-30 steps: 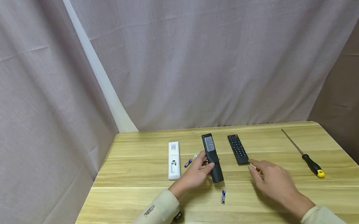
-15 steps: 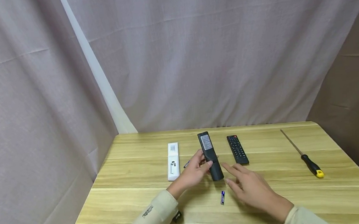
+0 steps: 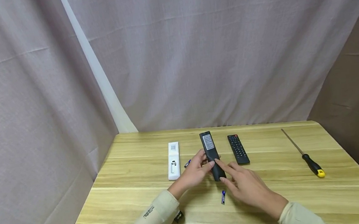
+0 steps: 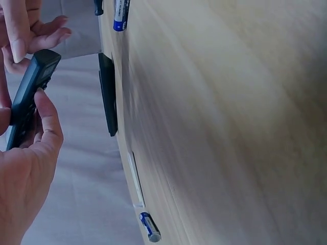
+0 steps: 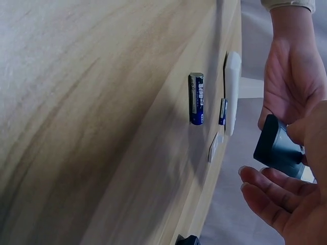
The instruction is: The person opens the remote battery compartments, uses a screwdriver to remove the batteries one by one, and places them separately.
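Above the table (image 3: 104,204) | black remote (image 3: 212,154) | slim | pale printed label (image 3: 208,142)

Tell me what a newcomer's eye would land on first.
Probably the raised black remote above the middle of the table, gripped by the left hand while the right hand touches its labelled side. Next might come the yellow-ended screwdriver lying alone at the table's right, then the white remote at the left, its battery recess open.
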The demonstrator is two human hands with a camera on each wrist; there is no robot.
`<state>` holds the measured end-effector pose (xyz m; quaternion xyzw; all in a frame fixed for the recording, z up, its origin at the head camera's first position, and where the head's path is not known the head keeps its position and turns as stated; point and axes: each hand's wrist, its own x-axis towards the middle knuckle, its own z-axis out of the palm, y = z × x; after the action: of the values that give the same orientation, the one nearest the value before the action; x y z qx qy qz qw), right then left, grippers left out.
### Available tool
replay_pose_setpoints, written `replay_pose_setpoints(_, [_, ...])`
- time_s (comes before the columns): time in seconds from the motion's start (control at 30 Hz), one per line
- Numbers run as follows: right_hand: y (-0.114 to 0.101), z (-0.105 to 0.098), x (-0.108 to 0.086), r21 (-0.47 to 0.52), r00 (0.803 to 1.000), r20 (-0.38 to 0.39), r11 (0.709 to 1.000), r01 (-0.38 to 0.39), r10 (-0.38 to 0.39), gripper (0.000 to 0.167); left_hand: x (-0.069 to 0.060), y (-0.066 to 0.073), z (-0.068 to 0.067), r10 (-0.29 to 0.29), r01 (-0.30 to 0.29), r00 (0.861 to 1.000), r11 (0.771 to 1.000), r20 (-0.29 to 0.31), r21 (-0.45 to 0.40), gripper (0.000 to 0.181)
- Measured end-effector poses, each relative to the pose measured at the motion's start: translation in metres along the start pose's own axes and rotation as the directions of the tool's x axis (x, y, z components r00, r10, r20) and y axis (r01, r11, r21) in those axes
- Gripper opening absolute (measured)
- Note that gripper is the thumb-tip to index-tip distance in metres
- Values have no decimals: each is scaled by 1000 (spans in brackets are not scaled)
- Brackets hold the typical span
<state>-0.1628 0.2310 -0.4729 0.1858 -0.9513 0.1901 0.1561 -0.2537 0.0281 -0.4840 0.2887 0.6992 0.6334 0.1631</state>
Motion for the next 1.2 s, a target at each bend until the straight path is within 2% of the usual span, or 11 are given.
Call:
replay_pose_setpoints(0.3, [1, 1, 0, -9, 1000, 17, 1000, -8, 8, 57, 3, -4, 5, -6, 5, 1000, 999, -10, -34, 45])
replay_pose_setpoints(0.5, [0, 4, -1, -15, 1000, 0, 1000, 17, -17, 52, -1, -7, 6, -6, 6, 999, 1000, -39, -22, 45])
replay_pose_setpoints(0.67, [-1, 4, 2, -21, 999, -13, 999, 31, -32, 48, -4, -7, 5, 0, 0, 999, 1000, -40, -13, 45])
replay_pose_setpoints(0.8, [-1, 4, 3, -31, 999, -19, 998, 45, -46, 48, -4, -7, 7, -1, 1, 1000, 1000, -29, -14, 45])
replay_pose_setpoints(1.03, [2, 5, 3, -55, 999, -3, 997, 48, -48, 52, -3, -9, 11, 31, -31, 999, 999, -18, -10, 39])
replay_pose_setpoints(1.2, [2, 3, 4, -46, 999, 14, 998, 36, -35, 54, -2, -7, 12, 8, -8, 1000, 1000, -23, 4, 41])
